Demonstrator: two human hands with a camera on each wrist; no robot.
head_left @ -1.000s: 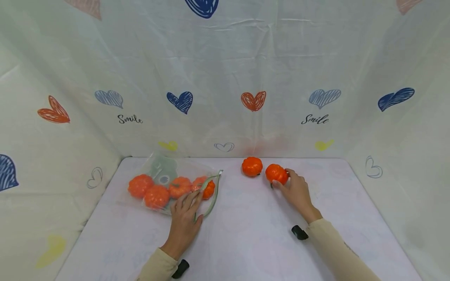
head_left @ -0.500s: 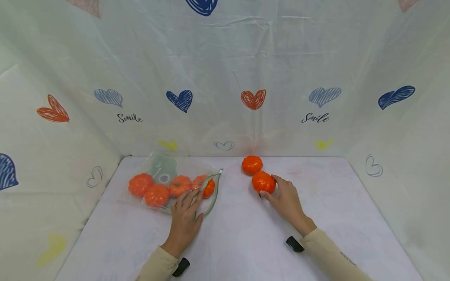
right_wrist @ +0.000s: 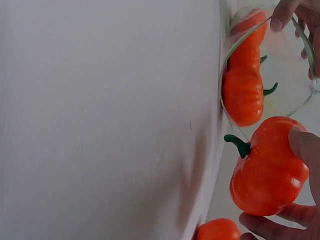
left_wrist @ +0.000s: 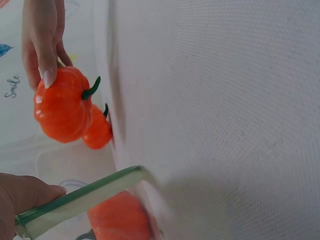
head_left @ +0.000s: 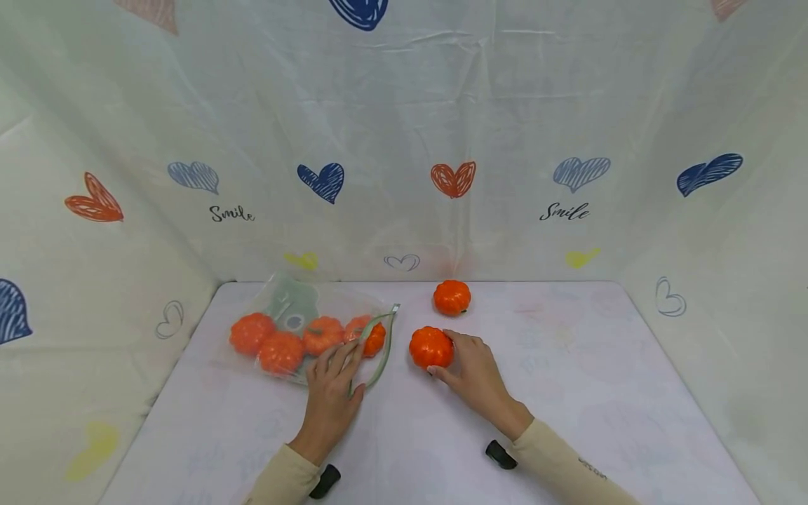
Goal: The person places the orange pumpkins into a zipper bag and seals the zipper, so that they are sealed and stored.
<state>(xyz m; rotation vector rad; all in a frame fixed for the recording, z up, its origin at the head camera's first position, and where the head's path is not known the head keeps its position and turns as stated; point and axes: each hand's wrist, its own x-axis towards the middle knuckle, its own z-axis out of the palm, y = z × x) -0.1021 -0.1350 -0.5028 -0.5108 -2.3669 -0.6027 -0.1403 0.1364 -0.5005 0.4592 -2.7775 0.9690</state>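
In my right hand (head_left: 480, 379) I grip a small orange pumpkin (head_left: 431, 348) between thumb and fingers, lifted over the table just right of the bag's mouth. Its green stem shows in both wrist views. My left hand (head_left: 331, 394) holds the green rim (left_wrist: 75, 197) of a clear plastic bag (head_left: 292, 298), which lies on its side at the left with its mouth gaping toward the right. Several orange pumpkins (right_wrist: 243, 97) lie inside the bag. Part of the bag's near side is hidden under my left hand.
Another loose pumpkin (head_left: 452, 298) rests near the table's back edge, right of centre. A white cloth covers the table (head_left: 606, 365). Behind it and at the sides hangs a pale curtain (head_left: 391, 119) printed with hearts. A dark camera piece shows beside each sleeve.
My right hand has carried its pumpkin left and nearer, from beside the loose pumpkin to close by the bag's mouth. The left hand and the bag have stayed put.
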